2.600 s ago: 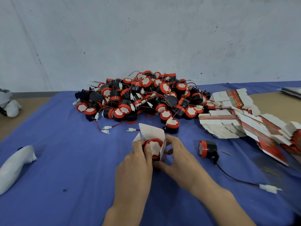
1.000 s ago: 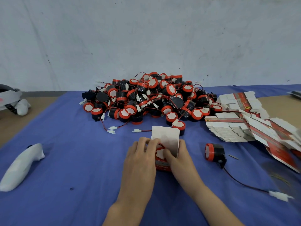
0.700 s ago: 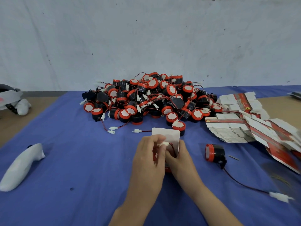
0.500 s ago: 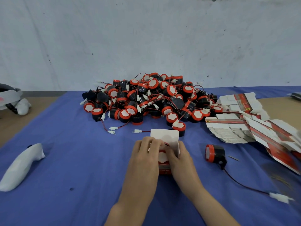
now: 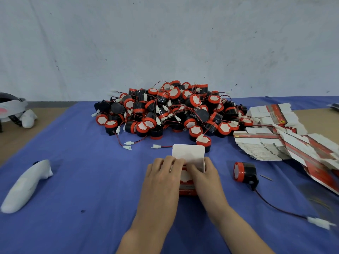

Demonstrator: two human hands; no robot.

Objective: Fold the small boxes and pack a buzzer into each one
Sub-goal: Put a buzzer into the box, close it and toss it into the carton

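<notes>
A small red and white box (image 5: 188, 188) stands on the blue cloth in front of me, its white lid flap (image 5: 189, 153) raised. A buzzer (image 5: 185, 176) with an orange rim and white face sits inside the open top. My left hand (image 5: 162, 177) holds the box's left side, fingers curled over the opening. My right hand (image 5: 205, 173) grips the right side, thumb at the flap's base. A big pile of black and orange buzzers (image 5: 170, 110) with red wires lies behind. One loose buzzer (image 5: 244, 172) lies to the right, its wire trailing to a white plug (image 5: 317, 221).
Flat unfolded boxes (image 5: 286, 140) are fanned out at the right. A white handheld controller (image 5: 25, 184) lies at the left on the blue cloth (image 5: 82, 180). A headset (image 5: 11, 109) rests on the bare table at far left. A grey wall stands behind.
The buzzer has gone down into the box and its wire plug was tucked in by my left hand. The lid flap stays up and both hands now hold the box sides.
</notes>
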